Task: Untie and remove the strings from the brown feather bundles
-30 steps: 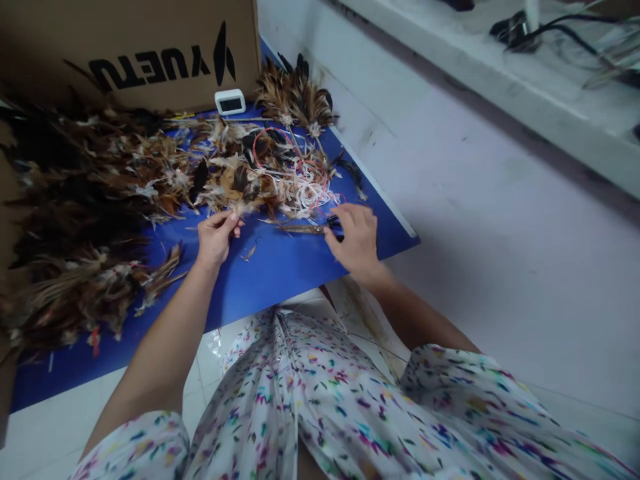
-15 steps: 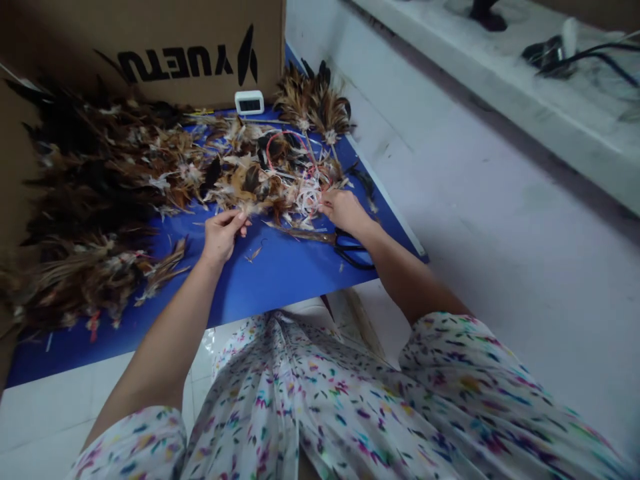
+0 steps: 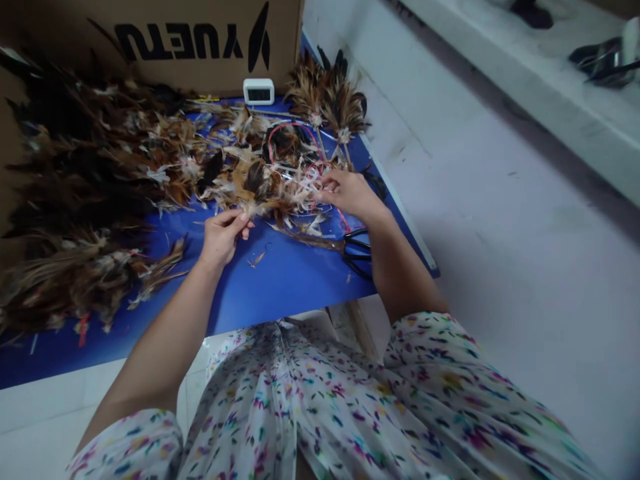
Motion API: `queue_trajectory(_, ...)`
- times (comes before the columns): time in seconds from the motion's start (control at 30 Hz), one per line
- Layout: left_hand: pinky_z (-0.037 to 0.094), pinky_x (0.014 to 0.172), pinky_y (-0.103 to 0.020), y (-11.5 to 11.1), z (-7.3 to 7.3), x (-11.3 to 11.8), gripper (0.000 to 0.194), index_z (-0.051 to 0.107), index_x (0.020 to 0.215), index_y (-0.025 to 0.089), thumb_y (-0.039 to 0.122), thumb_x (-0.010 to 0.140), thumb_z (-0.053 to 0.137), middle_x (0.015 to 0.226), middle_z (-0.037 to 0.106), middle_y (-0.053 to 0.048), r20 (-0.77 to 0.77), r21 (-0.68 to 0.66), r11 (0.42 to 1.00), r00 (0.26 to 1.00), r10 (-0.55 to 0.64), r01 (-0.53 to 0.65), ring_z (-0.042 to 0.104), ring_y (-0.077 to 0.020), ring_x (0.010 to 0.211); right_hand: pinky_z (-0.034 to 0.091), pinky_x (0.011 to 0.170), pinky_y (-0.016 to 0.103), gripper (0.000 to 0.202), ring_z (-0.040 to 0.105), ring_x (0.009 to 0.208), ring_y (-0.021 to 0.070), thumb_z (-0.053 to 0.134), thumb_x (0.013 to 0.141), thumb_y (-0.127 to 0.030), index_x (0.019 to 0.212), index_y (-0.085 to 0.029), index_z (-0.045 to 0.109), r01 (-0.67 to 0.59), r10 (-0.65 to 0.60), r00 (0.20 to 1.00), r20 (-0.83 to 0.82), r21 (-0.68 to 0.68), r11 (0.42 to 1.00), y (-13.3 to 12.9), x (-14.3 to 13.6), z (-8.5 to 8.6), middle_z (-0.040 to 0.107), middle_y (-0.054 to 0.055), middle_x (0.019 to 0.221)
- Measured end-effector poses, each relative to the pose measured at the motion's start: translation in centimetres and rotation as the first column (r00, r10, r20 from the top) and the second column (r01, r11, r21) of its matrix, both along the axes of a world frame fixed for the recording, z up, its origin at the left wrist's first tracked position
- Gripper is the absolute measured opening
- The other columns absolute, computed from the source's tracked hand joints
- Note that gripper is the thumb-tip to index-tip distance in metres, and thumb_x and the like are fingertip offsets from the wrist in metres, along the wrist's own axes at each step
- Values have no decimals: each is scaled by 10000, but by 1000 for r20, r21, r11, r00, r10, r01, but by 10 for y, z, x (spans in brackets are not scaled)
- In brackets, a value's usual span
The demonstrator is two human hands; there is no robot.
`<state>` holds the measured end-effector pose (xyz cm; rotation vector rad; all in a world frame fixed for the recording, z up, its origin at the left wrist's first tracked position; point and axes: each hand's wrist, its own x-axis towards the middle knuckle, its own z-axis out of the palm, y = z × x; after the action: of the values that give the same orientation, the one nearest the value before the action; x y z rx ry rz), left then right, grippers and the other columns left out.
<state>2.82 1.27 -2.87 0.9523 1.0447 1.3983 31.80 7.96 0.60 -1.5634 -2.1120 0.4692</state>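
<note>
My left hand [image 3: 223,235] pinches the pale fluffy base of a brown feather bunch [image 3: 255,190] between thumb and fingertips. To its right, my right hand [image 3: 350,193] is closed at the edge of the pile, its fingertips by white and pink string [image 3: 313,175]; what they grip is too small to make out. A pink cord [image 3: 291,125] loops over the feathers behind. Below my right hand lie scissors with black handles [image 3: 356,253], partly behind my forearm, their blades pointing left on the blue table [image 3: 285,287].
Feather heaps [image 3: 100,173] cover the table's left side. A cardboard box [image 3: 175,73] stands at the back, with a small white digital clock [image 3: 259,92] before it. Feather bunches [image 3: 327,97] lean near the wall [image 3: 480,220] on the right.
My right hand has moved slightly up and right, and the white string beside it looks less bunched. My left hand keeps its pinch. The camera view has shifted a little.
</note>
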Motion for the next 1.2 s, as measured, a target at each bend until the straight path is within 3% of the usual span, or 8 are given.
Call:
queue_trajectory(0.17, 402, 394, -194, 0, 2, 0, 342, 713, 665, 126, 361, 579, 946, 576, 660, -36, 6, -35, 999, 1000, -22, 22, 520, -74, 415, 481, 889, 378, 133, 633, 932, 217, 617, 870, -242, 940, -181, 712, -42, 53, 998, -40, 235, 971, -21, 2, 8, 714, 66, 979)
queue_trajectory(0.3, 403, 394, -194, 0, 2, -1, 322, 705, 656, 120, 343, 616, 933, 573, 651, -35, 23, -48, 999, 999, -24, 25, 518, -72, 415, 476, 847, 350, 92, 623, 826, 187, 639, 851, -224, 864, -192, 724, -230, 233, 972, 0, 165, 959, -29, -3, 10, 709, 30, 848)
queue_trajectory(0.4, 401, 389, -187, 0, 3, -1, 350, 717, 651, 125, 386, 586, 941, 575, 656, -30, 35, -34, 999, 999, -32, 33, 515, -65, 410, 472, 814, 340, 86, 609, 769, 179, 677, 811, -213, 864, -188, 740, -302, 298, 953, 49, 110, 947, -29, -5, 7, 689, 16, 771)
queue_trajectory(0.57, 407, 397, -178, 0, 6, 0, 342, 729, 637, 146, 393, 549, 949, 566, 661, -14, 39, -42, 999, 999, -30, 32, 510, -55, 410, 461, 850, 377, 112, 610, 784, 204, 656, 828, -209, 908, -193, 734, -271, 259, 961, 94, 148, 951, -27, -3, 0, 691, 35, 789)
queue_trajectory(0.73, 396, 396, -183, 0, 6, 1, 346, 742, 645, 163, 399, 512, 957, 561, 665, -13, 40, -52, 998, 999, -25, 27, 511, -59, 408, 433, 910, 444, 251, 600, 1001, 279, 579, 877, -186, 1080, -218, 722, -253, 210, 952, 223, 188, 949, -26, -6, -9, 705, 92, 1010)
queue_trajectory(0.9, 396, 399, -183, 0, 6, 1, 319, 741, 655, 161, 376, 535, 945, 568, 662, -13, 32, -45, 998, 999, -30, 32, 511, -58, 414, 424, 893, 476, 233, 584, 999, 304, 509, 946, -251, 958, -200, 736, -219, 152, 937, 316, 190, 957, -23, -12, -17, 691, 118, 997)
queue_trajectory(1.0, 396, 400, -181, 1, 6, 0, 320, 737, 649, 154, 377, 542, 940, 571, 662, -15, 35, -32, 999, 999, -40, 41, 511, -57, 414, 452, 887, 446, 195, 604, 951, 271, 527, 921, -231, 887, -194, 715, -230, 182, 959, 218, 222, 947, -18, -8, -17, 687, 101, 945)
queue_trajectory(1.2, 399, 408, -175, 2, 6, -1, 283, 730, 653, 154, 346, 559, 916, 579, 671, -13, 25, -49, 998, 999, -36, 38, 512, -55, 419, 506, 835, 362, 88, 637, 886, 197, 632, 856, -271, 806, -217, 680, -183, 252, 949, -188, 323, 929, -10, 2, -15, 691, 47, 887)
